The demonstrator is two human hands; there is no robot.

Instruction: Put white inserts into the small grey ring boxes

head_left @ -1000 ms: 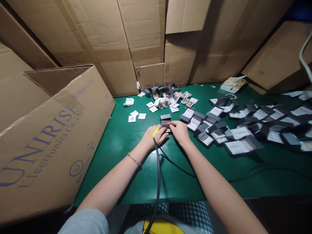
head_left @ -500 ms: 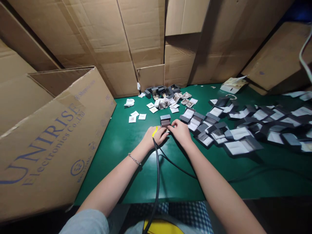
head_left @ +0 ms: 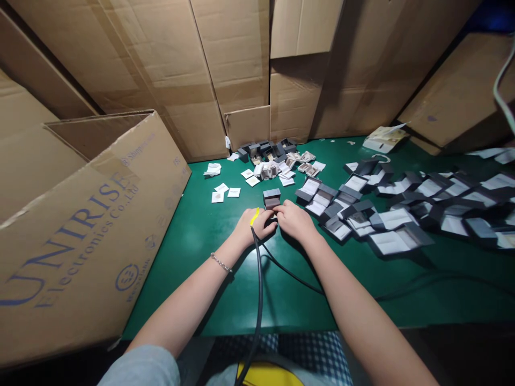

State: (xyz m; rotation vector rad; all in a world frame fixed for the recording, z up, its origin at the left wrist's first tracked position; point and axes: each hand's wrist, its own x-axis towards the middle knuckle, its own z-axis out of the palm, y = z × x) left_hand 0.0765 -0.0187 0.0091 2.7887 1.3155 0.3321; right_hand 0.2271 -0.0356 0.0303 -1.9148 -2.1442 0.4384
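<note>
A small dark jewellery box [head_left: 272,196] stands with its lid raised on the green table [head_left: 225,300], and both hands meet at its front. My left hand [head_left: 254,225] grips the box's left side and front edge with fingers and thumb. A strip of yellow tape lies across the back of this hand. From the other side my right hand [head_left: 295,217] reaches in, its fingertips pressed at the box's opening. My fingers hide most of the box's inside, so I cannot tell what lies in it.
Many open dark boxes [head_left: 396,244] with pale linings spread over the right side. Behind the hands lie a heap of boxes and pale inserts [head_left: 267,170] and several small white squares [head_left: 234,192]. A large carton [head_left: 96,236] stands at the left. A black cable [head_left: 260,289] runs below the left hand.
My right hand has pressed in closer, its fingers flatter over the front of the jewellery box. The left hand keeps its hold, and the view has shifted slightly.
</note>
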